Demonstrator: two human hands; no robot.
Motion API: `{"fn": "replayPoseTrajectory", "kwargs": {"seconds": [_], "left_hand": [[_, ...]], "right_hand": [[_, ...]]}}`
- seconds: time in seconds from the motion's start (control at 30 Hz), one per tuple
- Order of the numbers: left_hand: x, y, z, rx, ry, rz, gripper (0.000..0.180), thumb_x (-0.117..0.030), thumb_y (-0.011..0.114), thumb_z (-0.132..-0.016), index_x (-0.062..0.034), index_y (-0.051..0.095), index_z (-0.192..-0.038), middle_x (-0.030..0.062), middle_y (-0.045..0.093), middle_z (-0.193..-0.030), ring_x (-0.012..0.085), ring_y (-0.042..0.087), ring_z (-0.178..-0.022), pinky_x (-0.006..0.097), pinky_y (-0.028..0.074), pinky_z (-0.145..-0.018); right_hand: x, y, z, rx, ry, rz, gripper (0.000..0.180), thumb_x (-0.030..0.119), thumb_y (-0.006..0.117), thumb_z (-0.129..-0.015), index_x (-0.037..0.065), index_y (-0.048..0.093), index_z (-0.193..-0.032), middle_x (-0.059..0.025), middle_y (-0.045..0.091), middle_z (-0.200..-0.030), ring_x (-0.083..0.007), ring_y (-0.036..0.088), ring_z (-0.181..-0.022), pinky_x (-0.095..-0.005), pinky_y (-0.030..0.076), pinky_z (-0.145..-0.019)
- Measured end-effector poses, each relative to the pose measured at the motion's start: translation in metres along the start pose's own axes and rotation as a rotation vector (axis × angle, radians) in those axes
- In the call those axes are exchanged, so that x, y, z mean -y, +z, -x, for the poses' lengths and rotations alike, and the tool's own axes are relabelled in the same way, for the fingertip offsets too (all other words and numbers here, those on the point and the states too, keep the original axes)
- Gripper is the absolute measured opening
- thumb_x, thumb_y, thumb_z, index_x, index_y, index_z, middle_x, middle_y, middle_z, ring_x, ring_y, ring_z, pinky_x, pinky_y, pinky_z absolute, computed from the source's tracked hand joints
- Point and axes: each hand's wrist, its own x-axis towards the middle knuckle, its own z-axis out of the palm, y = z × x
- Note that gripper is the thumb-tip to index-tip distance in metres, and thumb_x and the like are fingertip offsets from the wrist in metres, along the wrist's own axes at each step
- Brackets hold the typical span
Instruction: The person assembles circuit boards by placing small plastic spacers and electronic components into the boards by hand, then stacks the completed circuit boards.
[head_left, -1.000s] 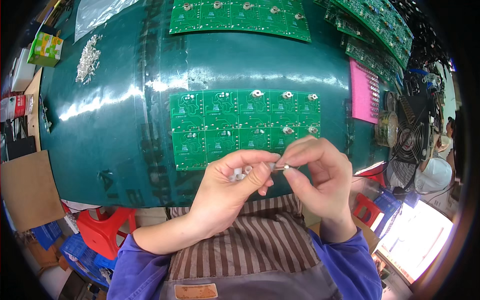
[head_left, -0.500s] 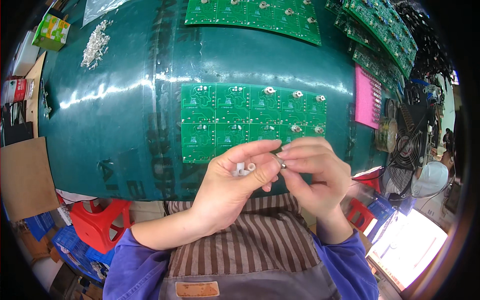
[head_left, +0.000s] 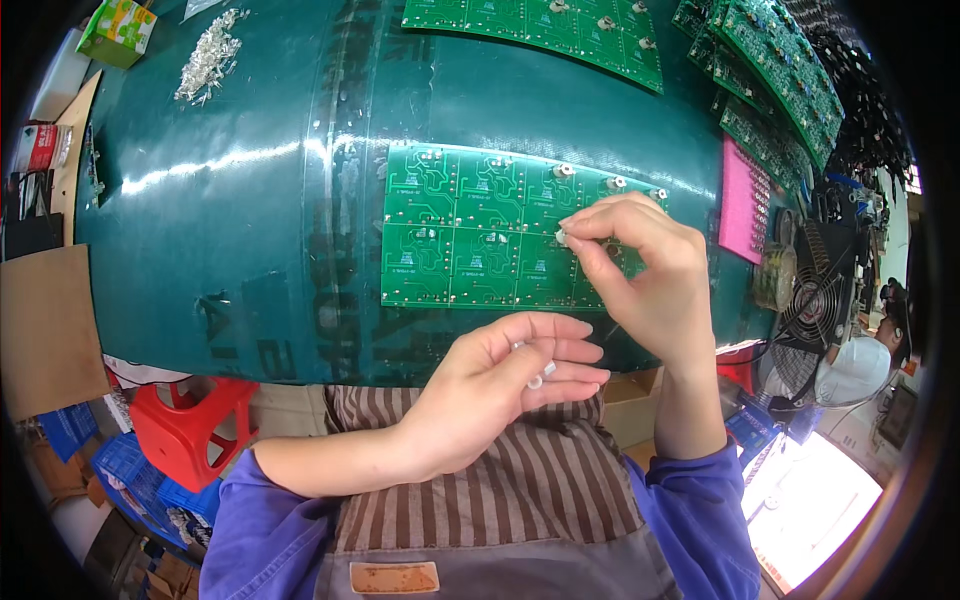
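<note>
Pinching a small white part (head_left: 563, 238) in its fingertips, the right hand (head_left: 640, 275) has left the left hand (head_left: 500, 385) and now hovers over the green circuit board panel (head_left: 480, 235); the left, loosely curled, keeps spare white pieces (head_left: 540, 375) near the teal table (head_left: 250, 200), suggesting insertion begins.

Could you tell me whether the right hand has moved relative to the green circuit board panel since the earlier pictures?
Yes. The right hand has gone forward from beside the left hand and now lies over the green circuit board panel.
</note>
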Motion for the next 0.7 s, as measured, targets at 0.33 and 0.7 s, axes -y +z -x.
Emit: {"fn": "replayPoseTrajectory", "kwargs": {"seconds": [0.33,0.7], "left_hand": [[-0.004,-0.002,-0.0016,0.035,-0.068,0.01,0.031,-0.022,0.042,-0.097,0.0018,0.05,-0.114,0.0117,0.062,-0.095,0.0203,0.062,-0.092,0.029,0.053,-0.075],[-0.0051,-0.0034,-0.0041,-0.02,-0.119,0.074,0.034,-0.026,0.04,-0.097,0.0024,0.054,-0.108,0.0034,0.052,-0.072,0.0102,0.049,-0.059,0.023,0.04,-0.051]], "right_hand": [[0.0027,0.0034,0.0008,-0.017,-0.02,0.031,0.009,-0.003,0.066,-0.07,0.001,0.061,-0.076,-0.0089,0.064,-0.076,-0.0245,0.063,-0.073,-0.0335,0.05,-0.071],[0.0039,0.0025,0.0034,0.028,-0.027,0.078,0.011,-0.003,0.064,-0.071,0.002,0.06,-0.079,-0.009,0.063,-0.078,-0.025,0.061,-0.077,-0.0331,0.049,-0.067]]}}
